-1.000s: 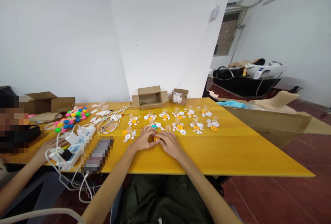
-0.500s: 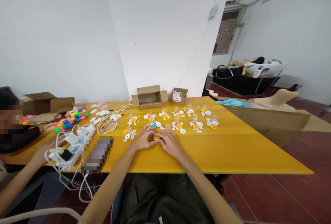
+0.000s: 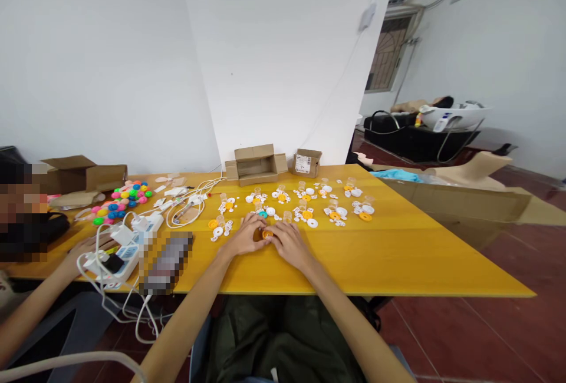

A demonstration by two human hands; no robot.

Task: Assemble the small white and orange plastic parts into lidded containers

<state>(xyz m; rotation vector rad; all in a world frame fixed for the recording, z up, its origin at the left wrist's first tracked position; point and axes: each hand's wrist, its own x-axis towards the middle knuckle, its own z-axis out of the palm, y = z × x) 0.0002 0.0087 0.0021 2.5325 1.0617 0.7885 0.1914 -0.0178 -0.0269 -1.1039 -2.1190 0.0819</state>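
Between my two hands is a small orange round plastic piece (image 3: 267, 234), low over the table. The fingers of my left hand (image 3: 246, 237) curve round its left side, with thumb and fingertips closed in. My right hand (image 3: 288, 241) closes on it from the right, its fingertips meeting those of the left. Just beyond the fingers lie a teal disc (image 3: 263, 214) and a white disc (image 3: 271, 212). A clear plastic cup (image 3: 287, 217) stands by the right fingers, and a white ring (image 3: 312, 224) lies to the right.
Groups of white and orange discs, dotted white pieces and clear cups spread across the wooden table (image 3: 398, 259). Two cardboard boxes (image 3: 256, 180) stand at the back. To the left are a phone (image 3: 170, 262), a power strip (image 3: 132, 253), colourful balls (image 3: 117, 211) and another person's hand (image 3: 91, 250).
My hands stay closed round the orange piece in the same place. The other person's head and hand at the left have shifted slightly.
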